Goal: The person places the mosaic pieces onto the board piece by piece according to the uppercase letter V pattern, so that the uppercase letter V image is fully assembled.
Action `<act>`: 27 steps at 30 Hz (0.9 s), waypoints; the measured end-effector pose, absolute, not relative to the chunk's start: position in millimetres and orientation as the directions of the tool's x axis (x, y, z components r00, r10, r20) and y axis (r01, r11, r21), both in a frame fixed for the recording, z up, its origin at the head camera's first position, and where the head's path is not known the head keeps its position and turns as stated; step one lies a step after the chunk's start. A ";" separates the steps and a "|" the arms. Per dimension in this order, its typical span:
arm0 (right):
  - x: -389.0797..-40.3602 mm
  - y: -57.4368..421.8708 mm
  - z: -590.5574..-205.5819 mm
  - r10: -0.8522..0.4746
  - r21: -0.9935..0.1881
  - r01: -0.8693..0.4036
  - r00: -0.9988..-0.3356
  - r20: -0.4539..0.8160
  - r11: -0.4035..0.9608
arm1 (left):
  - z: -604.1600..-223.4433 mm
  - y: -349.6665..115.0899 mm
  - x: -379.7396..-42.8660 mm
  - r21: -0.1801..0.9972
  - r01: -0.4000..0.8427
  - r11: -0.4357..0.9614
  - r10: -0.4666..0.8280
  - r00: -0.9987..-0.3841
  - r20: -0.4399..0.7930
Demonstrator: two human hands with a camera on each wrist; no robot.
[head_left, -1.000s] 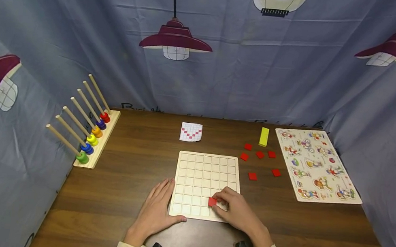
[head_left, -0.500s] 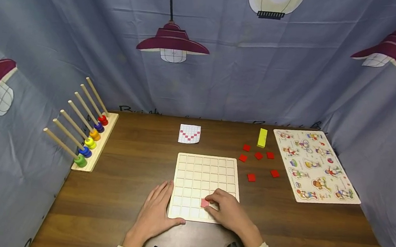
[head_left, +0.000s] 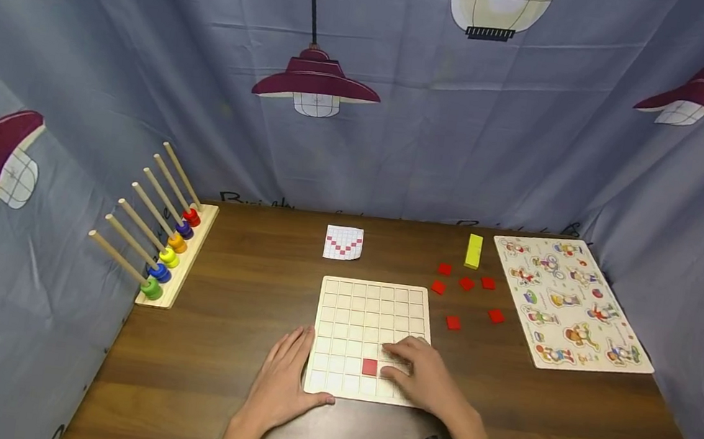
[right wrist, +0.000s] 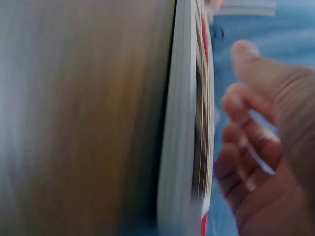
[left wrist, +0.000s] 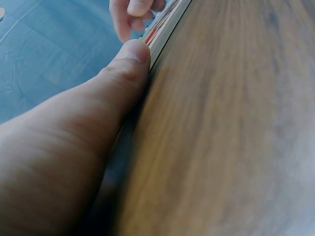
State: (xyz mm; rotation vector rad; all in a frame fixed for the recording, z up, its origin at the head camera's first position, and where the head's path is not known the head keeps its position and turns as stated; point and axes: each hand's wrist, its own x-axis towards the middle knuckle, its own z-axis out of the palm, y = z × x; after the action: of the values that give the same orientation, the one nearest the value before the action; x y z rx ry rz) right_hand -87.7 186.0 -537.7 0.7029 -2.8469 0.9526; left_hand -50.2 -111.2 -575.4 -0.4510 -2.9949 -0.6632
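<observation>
A pale wooden grid board (head_left: 357, 314) lies flat on the table in the head view. One red square tile (head_left: 370, 367) sits in a cell of its second row from the near edge, right of the middle. My left hand (head_left: 283, 378) rests along the board's left side, fingers straight and thumb at the near edge; the left wrist view shows that thumb (left wrist: 133, 54) against the board's edge. Over the board's right part hovers my right hand (head_left: 422, 376), thumb and fingers apart with nothing between them, just right of the tile.
Several loose red tiles (head_left: 465, 284) lie beyond the board's right side, near a yellow block (head_left: 474, 251). A paper card (head_left: 343, 243) with a red V pattern lies behind the board. A peg rack (head_left: 191, 259) with coloured rings stands left, a picture puzzle board (head_left: 577, 303) right.
My right hand carried the red tile left, set it in a grid cell and let go, its fingers now parted and drawn back to the right. The left hand stayed on the board.
</observation>
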 end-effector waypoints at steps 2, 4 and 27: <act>-94.7 204.6 -536.0 -0.355 -0.554 -0.400 -0.915 0.193 0.730 | -575.6 -110.3 -51.0 0.404 0.297 0.865 0.272 -0.955 0.119; -102.9 226.7 -535.1 -0.297 -0.551 -0.343 -0.939 0.175 0.761 | -575.6 -109.9 -51.5 0.397 0.303 0.866 0.275 -0.953 0.129; -146.9 306.8 -558.7 -0.141 -0.557 -0.159 -0.987 0.076 0.815 | -574.5 -110.1 -51.9 0.408 0.296 0.864 0.270 -0.955 0.123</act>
State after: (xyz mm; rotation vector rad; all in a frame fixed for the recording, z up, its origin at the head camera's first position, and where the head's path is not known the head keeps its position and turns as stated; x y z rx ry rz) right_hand -146.9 306.8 -558.7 0.2447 -2.9626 0.9143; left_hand -51.9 -110.1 -574.5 -0.4520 -2.9733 -0.6660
